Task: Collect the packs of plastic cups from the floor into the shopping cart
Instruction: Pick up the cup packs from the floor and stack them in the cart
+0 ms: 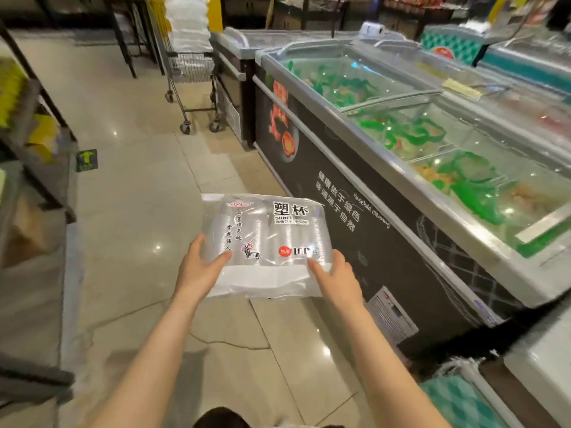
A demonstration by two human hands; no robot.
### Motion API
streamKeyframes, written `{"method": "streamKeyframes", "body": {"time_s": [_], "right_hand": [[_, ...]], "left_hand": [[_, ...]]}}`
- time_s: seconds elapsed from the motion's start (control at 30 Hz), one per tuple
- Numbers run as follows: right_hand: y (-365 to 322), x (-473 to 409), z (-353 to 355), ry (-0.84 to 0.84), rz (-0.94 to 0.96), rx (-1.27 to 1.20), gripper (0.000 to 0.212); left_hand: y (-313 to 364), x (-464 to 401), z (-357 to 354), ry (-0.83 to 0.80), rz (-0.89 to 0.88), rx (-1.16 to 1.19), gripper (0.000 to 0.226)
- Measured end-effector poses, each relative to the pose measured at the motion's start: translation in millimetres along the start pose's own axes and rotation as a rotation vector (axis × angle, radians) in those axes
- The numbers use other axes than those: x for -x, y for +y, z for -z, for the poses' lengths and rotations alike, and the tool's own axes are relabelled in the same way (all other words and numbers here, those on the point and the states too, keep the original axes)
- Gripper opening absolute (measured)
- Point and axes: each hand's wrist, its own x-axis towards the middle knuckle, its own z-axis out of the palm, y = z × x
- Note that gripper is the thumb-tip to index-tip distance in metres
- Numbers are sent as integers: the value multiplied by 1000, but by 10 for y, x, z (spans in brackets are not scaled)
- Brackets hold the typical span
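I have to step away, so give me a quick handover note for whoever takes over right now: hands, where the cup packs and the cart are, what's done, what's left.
Left hand and right hand each grip a near corner of one pack of plastic cups, held in the air over the floor, beside the chest freezer.
The shopping cart stands farther up the aisle by the freezer end, already heaped with clear packs.
Done: this pack is off the floor.
Left: carry it to the cart and add it. No other packs show on the floor in this view.
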Motion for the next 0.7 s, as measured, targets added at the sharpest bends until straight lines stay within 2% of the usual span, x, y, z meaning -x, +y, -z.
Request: {"method": "streamKeyframes", "body": {"time_s": [0.17,0.47,0.7], "right_hand": [[-537,-747,-404,-68,26,5,89],[-1919,-1914,-1405,-77,1,-54,80],[-2757,-2749,-1840,-86,41,-41,80]], "left_hand": [[-131,-821,232,58,40,53,77],[-128,-2656,1110,34,47,55,77],[-160,-3809,1539,63,90,94,80]]}}
